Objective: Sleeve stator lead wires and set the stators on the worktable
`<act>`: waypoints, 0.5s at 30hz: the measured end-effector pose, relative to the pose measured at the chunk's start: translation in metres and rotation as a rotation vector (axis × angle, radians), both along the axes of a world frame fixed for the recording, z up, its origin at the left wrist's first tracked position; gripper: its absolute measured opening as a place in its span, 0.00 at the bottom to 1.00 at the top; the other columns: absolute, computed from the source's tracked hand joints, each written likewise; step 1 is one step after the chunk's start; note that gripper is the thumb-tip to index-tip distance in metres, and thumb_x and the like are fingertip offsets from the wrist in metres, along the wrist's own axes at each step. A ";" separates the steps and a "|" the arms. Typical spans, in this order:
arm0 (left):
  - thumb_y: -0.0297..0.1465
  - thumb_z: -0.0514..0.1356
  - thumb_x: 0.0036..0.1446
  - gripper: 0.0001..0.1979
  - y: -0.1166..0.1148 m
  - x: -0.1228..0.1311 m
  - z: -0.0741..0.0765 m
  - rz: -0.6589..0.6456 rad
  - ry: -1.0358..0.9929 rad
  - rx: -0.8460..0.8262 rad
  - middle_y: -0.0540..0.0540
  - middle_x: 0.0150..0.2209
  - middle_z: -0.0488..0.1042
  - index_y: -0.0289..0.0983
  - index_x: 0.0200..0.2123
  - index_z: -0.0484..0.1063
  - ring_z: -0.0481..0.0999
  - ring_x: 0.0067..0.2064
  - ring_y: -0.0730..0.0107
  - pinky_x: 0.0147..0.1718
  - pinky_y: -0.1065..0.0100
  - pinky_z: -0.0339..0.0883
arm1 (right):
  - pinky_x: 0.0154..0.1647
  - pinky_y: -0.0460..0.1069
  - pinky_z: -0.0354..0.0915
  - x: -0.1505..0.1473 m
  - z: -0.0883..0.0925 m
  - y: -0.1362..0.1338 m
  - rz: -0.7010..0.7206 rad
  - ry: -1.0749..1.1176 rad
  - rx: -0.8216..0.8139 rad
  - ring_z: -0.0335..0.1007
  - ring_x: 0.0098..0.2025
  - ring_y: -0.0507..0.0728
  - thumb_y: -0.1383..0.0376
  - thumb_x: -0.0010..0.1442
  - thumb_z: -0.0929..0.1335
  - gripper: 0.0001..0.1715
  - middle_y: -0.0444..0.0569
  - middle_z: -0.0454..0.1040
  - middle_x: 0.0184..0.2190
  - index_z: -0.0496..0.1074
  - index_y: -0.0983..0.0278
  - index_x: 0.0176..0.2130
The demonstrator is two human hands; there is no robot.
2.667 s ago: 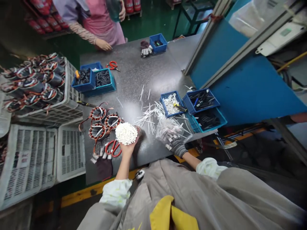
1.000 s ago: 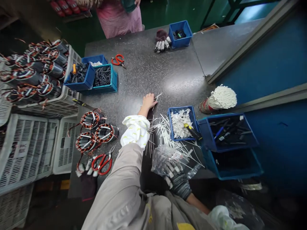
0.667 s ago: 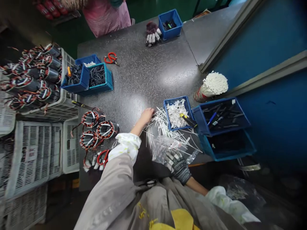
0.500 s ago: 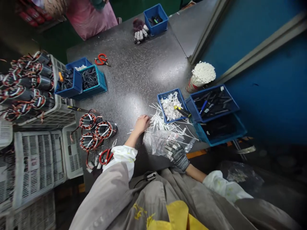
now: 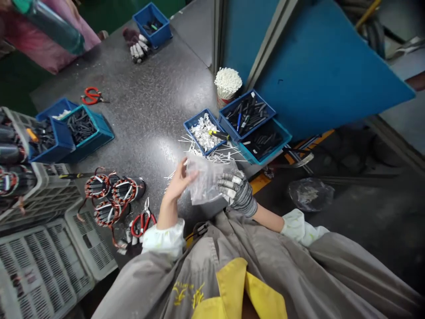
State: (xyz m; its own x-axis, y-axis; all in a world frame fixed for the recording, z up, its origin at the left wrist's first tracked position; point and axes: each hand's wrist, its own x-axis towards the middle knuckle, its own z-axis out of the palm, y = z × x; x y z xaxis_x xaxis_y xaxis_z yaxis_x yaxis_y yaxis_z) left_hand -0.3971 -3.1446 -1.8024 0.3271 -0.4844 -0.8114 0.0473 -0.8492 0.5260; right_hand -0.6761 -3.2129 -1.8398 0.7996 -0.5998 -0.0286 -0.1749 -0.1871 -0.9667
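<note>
A clear plastic bag is held up between both hands near the table's front edge. My left hand, bare, has its thumb and fingers apart, with the thumb against the bag's left side. My right hand, in a grey striped glove, has its fingers closed on the bag's right side. Behind the bag, thin white strips lie scattered on the table, partly hidden by it. Just beyond them stands a blue bin of white pieces, with yellow-and-black cutters lying across it.
Bins of black parts and a bundle of white sticks stand at the right. Wound coils and red pliers lie left. A grey crate borders the table. A person in pink is across it.
The view has swung to the right. My left hand has come off the white strips and met the bag, which is now lifted and spread. The person across the table now has a green bottle nearby.
</note>
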 end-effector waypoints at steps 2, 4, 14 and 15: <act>0.53 0.75 0.60 0.41 0.022 -0.022 0.025 0.031 0.221 -0.009 0.37 0.65 0.84 0.45 0.72 0.76 0.85 0.63 0.46 0.58 0.51 0.84 | 0.83 0.69 0.63 0.007 0.015 0.007 -0.090 -0.053 0.058 0.77 0.72 0.65 0.57 0.76 0.73 0.15 0.52 0.85 0.61 0.85 0.52 0.59; 0.56 0.79 0.50 0.40 0.036 -0.041 0.040 0.036 0.398 -0.031 0.38 0.59 0.87 0.44 0.62 0.84 0.87 0.58 0.44 0.59 0.48 0.83 | 0.79 0.67 0.70 0.014 0.025 0.016 -0.133 -0.035 0.214 0.78 0.71 0.67 0.50 0.72 0.77 0.26 0.55 0.83 0.64 0.81 0.54 0.65; 0.59 0.63 0.72 0.33 -0.051 0.000 -0.064 0.030 0.012 0.159 0.32 0.48 0.88 0.34 0.57 0.81 0.89 0.41 0.57 0.39 0.61 0.81 | 0.70 0.68 0.75 -0.022 0.021 -0.017 -0.576 0.217 0.743 0.80 0.61 0.73 0.27 0.60 0.73 0.36 0.59 0.85 0.53 0.79 0.55 0.35; 0.55 0.62 0.75 0.30 -0.065 0.002 -0.082 -0.039 -0.123 0.239 0.32 0.47 0.88 0.33 0.58 0.80 0.89 0.42 0.55 0.40 0.61 0.81 | 0.67 0.68 0.76 -0.025 0.019 -0.021 -0.580 0.224 0.759 0.81 0.57 0.72 0.26 0.57 0.74 0.37 0.60 0.84 0.49 0.76 0.55 0.31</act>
State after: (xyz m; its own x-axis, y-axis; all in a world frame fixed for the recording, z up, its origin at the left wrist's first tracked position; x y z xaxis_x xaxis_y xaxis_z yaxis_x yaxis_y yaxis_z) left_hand -0.3952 -3.2099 -1.8841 0.4152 -0.2982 -0.8595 -0.0397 -0.9498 0.3104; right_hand -0.7010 -3.2338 -1.8204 0.3154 -0.6577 -0.6841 -0.2376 0.6432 -0.7279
